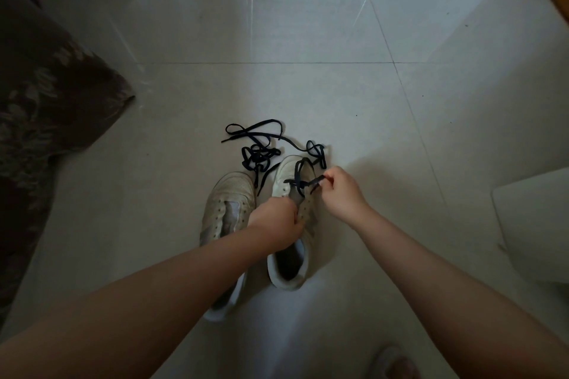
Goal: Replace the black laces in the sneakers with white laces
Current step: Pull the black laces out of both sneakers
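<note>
- Gloom covers much of the tiled floor (308,86), so fine detail on the shoes is hard to make out; eyelet counts and stitching blur away.
- The left hand (274,221) curls around the eyelet flap of the right sneaker (289,264), its fingertips hidden inside the shoe's opening.
- The right hand (341,194) pinches a black lace (303,178) just beside the toe end of that sneaker; the lace crosses the lowest eyelets only, and the rest of it trails off over the toe onto the floor.
- The left sneaker (228,209) lies touching the other, laceless, its heel covered by the left forearm.
- A loose black lace (258,144) sits in a flat, ribbon-like tangle on the floor just beyond both toes (where one lace ends and the other starts cannot be told).
- Both sneakers are off-white, smooth and leather-like, with grey side panels and rows of bare punched holes.
- A dark patterned fabric (46,101) with a leafy print is cut off at the floor's left edge; a pale boxy object (535,224) is cut off at the right edge.
- A blurred foot in a sandal (394,363) shows at the bottom edge.
</note>
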